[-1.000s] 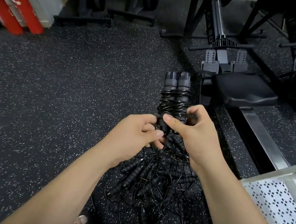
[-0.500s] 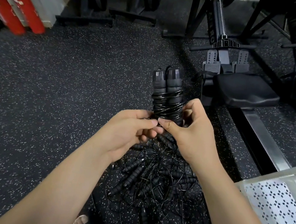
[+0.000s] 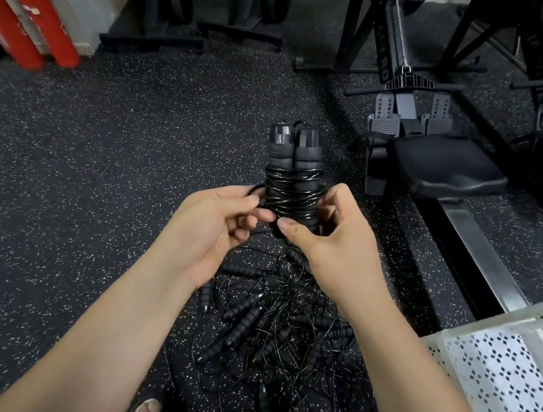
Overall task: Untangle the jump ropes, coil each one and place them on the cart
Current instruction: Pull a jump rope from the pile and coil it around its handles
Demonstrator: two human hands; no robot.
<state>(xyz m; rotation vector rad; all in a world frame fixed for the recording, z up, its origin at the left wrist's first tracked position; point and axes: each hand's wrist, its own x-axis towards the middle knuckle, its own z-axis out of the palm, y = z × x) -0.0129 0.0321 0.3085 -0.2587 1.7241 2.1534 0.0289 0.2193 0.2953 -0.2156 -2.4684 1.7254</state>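
Only "RO" reads on the rower (image 3: 392, 54) beyond the rope (image 3: 291, 191).

Speckled black floor (image 3: 93, 182), red extinguishers (image 3: 42, 23)

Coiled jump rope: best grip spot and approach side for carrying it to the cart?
Grip the cord-wound middle of the coiled jump rope, from its right, where the right hand holds it. Its two handles lie side by side, so spanning both probably pins the wraps; their bare tops would not. The cart sits rightward.
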